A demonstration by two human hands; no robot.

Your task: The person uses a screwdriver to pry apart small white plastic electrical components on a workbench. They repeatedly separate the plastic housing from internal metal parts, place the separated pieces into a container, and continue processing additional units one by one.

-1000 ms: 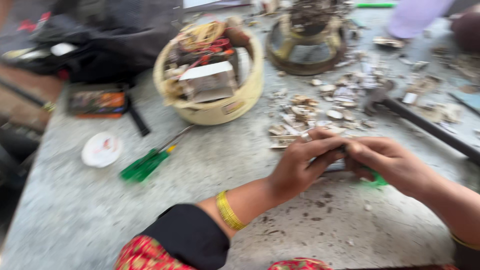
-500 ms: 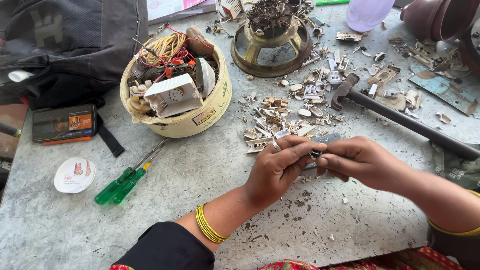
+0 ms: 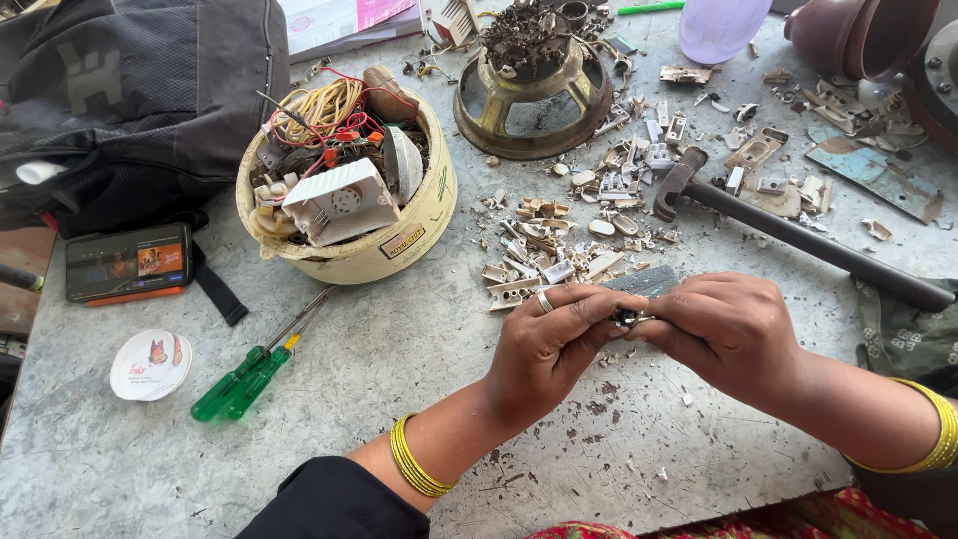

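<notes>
My left hand [image 3: 554, 349] and my right hand [image 3: 728, 334] meet over the grey worktop [image 3: 399, 369], fingertips pinched together on one small metal part [image 3: 629, 319]. The part is tiny and mostly hidden by my fingers. A ring sits on a left finger and yellow bangles on both wrists. Just beyond my hands lies a heap of broken pale plastic and metal bits [image 3: 544, 255], with a flat grey piece [image 3: 644, 281] beside it.
A cream bowl [image 3: 399, 240] of wires and parts stands at left centre. Two green screwdrivers [image 3: 254, 369], a phone [image 3: 128, 262], a round white lid [image 3: 150, 365] and a black bag [image 3: 130, 90] lie left. A hammer [image 3: 788, 235], a rusty speaker frame [image 3: 534, 90] and scrap sit behind.
The view has steadied and shifted, so the bowl and scrap sit lower in frame. Both hands stay pinched together on the small part, moved slightly right.
</notes>
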